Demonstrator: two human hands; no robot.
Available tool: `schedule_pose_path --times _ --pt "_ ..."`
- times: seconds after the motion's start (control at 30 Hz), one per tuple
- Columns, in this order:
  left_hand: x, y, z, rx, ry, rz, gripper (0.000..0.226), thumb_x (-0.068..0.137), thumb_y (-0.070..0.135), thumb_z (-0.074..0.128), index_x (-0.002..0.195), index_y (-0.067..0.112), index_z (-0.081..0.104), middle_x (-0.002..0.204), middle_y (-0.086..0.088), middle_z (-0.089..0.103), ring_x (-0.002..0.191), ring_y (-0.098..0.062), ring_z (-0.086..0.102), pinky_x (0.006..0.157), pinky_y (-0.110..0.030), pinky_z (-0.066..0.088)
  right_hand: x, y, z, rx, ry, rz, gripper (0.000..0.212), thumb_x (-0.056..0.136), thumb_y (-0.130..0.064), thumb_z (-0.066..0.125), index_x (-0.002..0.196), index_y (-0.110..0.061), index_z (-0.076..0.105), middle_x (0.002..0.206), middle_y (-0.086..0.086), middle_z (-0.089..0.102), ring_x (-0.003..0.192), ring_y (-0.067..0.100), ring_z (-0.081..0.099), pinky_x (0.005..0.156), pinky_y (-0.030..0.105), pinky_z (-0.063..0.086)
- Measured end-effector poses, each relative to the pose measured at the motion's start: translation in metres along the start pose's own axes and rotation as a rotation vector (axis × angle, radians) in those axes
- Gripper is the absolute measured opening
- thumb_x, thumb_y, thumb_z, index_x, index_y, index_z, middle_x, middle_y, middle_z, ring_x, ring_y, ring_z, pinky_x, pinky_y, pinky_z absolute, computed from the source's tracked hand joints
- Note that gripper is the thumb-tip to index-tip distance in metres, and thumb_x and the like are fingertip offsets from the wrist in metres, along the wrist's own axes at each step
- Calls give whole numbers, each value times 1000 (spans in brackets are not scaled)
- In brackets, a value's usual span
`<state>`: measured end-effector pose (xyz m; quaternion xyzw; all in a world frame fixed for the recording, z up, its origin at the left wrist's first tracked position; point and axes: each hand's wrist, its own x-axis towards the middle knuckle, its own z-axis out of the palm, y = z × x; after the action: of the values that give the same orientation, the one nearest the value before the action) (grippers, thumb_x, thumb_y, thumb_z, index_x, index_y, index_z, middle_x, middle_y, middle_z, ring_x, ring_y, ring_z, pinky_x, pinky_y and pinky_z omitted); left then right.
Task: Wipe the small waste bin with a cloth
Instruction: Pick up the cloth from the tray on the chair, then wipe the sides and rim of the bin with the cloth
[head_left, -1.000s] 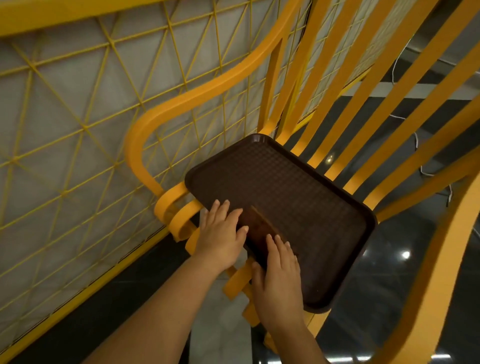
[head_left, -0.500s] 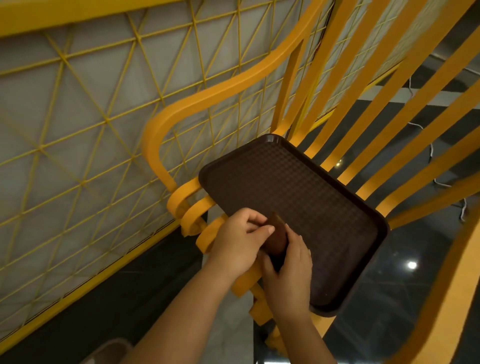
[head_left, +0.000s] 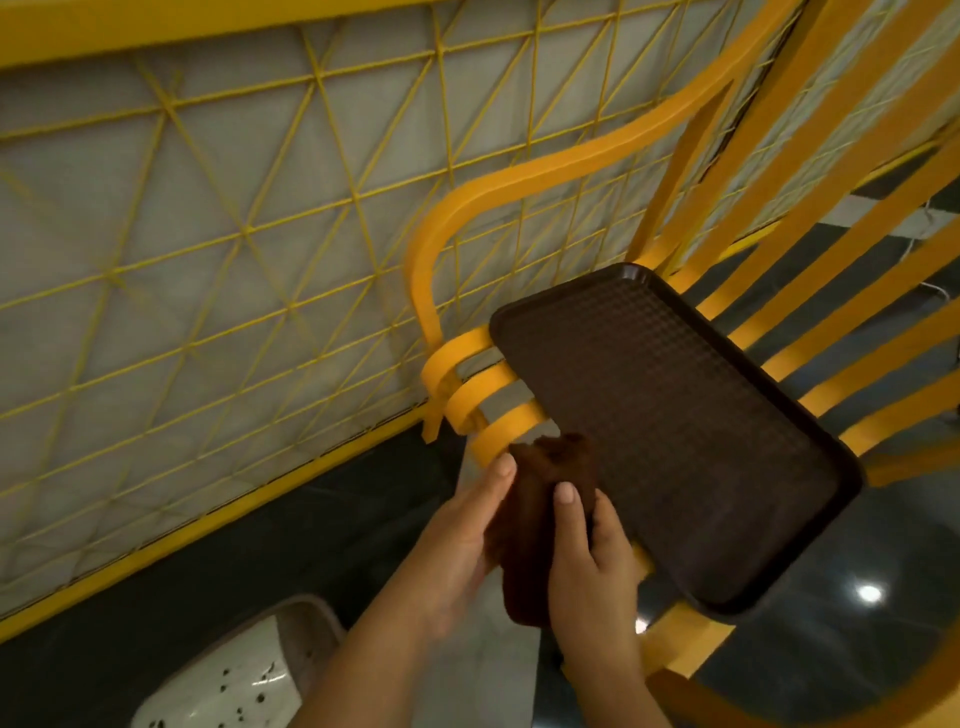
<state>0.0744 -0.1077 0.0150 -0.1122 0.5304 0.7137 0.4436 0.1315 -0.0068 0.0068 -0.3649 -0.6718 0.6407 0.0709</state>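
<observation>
While both hands hold it, the brown cloth (head_left: 540, 525) sits off the tray (head_left: 675, 426).
Left hand (head_left: 462, 545) cups it, right hand (head_left: 587, 561) grips; bin (head_left: 244, 675) down at 7 o'clock.

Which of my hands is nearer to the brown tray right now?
Right. The right hand lies against the brown tray's near edge while gripping the brown cloth. The left hand holds the cloth's other side, farther from the tray.

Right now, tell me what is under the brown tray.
Yellow chair slats support the tray, dark glossy floor showing between them. The seat directly beneath it is hidden.
</observation>
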Motion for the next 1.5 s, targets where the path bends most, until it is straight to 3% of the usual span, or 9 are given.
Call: schedule_pose_path --times 0.17,0.33,0.57,0.87,1.03,1.2,1.3,1.37,1.5 --pt "-30 -30 -26 -41 196 57 38 71 35 75 107 24 73 105 -3 76 104 -21 70 101 -44 49 -32 20 23 -87 -42 -12 41 80 -65 38 92 -36 64 83 -3 67 78 16 65 74 45 55" --pt "-60 -70 -54 -188 417 39 29 76 24 78 104 20 74 98 -4 77 99 -24 71 95 -46 53 -65 40 38 -108 -166 17 13 89 -41 52 99 -36 58 91 -9 65 81 5 63 67 25 49" --pt "-98 -136 -93 -294 652 6 24 76 24 80 99 19 76 95 -6 77 97 -28 71 92 -48 55 -108 82 51 -181 -392 155 14 86 -21 66 93 -34 64 81 -4 72 79 19 70 74 47 58" --pt "-135 -194 -104 -400 736 70 15 83 15 73 98 20 73 89 -6 77 93 -27 72 84 -39 58 -133 130 49 -272 -427 192 5 89 -25 62 93 -24 65 80 3 73 77 26 71 76 50 57" --pt "-167 -229 -109 -317 883 146 15 86 13 70 100 20 71 95 -8 71 90 -24 68 74 -29 55 -131 137 32 -265 -373 197 15 89 -31 61 101 -34 53 91 -2 68 83 23 68 86 49 53" --pt "-180 -270 -115 -307 997 190 14 87 10 69 98 18 73 88 -10 73 83 -23 66 74 -30 52 -139 142 10 -343 -370 143 41 92 -30 58 130 -32 44 86 -15 52 87 14 52 94 45 43" --pt "-176 -295 -116 -383 1003 154 16 90 7 64 104 11 71 84 -10 71 78 -22 63 71 -32 50 -143 152 3 -404 -379 93 44 93 -36 55 134 -33 40 99 -11 51 89 13 50 89 42 45" --pt "-173 -305 -117 -488 973 115 20 93 11 61 112 10 67 94 -11 71 85 -23 64 72 -31 51 -143 159 5 -455 -405 43 46 93 -40 53 136 -33 39 109 -8 52 88 12 53 85 39 48" --pt "-163 -307 -129 -717 944 53 41 96 13 57 135 5 51 127 -19 60 117 -33 56 97 -42 45 -140 176 16 -627 -498 -57 44 92 -43 52 133 -36 39 103 -8 55 86 13 59 81 40 54"
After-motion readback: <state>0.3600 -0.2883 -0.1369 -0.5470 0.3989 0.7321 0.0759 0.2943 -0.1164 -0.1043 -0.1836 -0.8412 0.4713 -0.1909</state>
